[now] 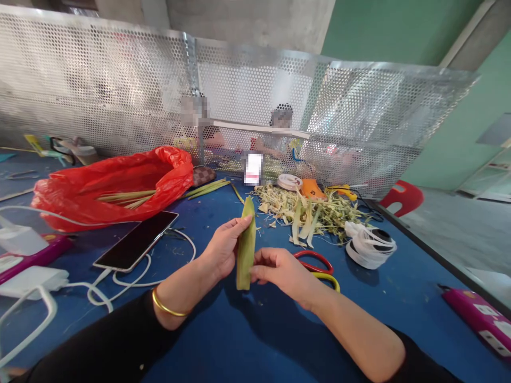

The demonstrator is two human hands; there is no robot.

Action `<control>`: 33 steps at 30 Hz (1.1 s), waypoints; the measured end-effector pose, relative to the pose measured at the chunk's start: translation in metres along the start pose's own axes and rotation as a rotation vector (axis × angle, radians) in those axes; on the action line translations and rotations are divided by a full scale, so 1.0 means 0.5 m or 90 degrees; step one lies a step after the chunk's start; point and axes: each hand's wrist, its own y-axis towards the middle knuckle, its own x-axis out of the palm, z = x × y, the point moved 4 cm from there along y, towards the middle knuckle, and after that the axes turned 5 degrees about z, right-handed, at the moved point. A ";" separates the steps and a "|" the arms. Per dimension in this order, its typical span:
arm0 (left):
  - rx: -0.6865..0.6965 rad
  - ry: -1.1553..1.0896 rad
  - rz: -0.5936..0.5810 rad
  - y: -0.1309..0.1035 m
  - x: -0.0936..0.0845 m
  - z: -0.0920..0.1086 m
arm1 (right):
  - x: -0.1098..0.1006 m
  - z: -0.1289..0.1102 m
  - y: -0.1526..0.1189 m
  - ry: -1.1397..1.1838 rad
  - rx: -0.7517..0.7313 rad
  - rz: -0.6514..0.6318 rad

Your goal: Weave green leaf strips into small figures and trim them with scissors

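A flat green leaf strip (pixel 246 250) stands nearly upright above the blue table (pixel 223 340). My left hand (pixel 223 246) pinches its upper part between thumb and fingers, from the left side. At its lower right edge, my right hand (pixel 279 272) has thumb and fingers closed on the strip. Scissors (pixel 319 261) with red and yellow handles lie just beyond my right hand, partly hidden by it. Behind them spreads a pile of leaf scraps (pixel 287 205).
On the left are a red plastic bag (pixel 114 186) holding stalks, a phone (pixel 138 242), white cables and chargers (pixel 34 282). White tape rolls (pixel 371 247) and a purple power strip (pixel 479 319) are on the right. People sit behind the perforated metal screen (pixel 255 80).
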 end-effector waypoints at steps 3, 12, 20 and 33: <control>-0.011 0.016 -0.022 -0.004 0.003 0.002 | -0.009 0.002 0.002 0.012 -0.005 0.065; -0.080 0.222 -0.286 -0.033 0.036 -0.005 | -0.080 -0.041 0.001 0.053 -0.105 0.255; 0.000 0.305 -0.267 -0.030 0.038 0.017 | -0.084 -0.047 -0.006 0.087 -0.016 0.095; -0.013 0.297 -0.255 -0.029 0.034 0.011 | -0.081 -0.047 0.000 0.004 -0.070 0.169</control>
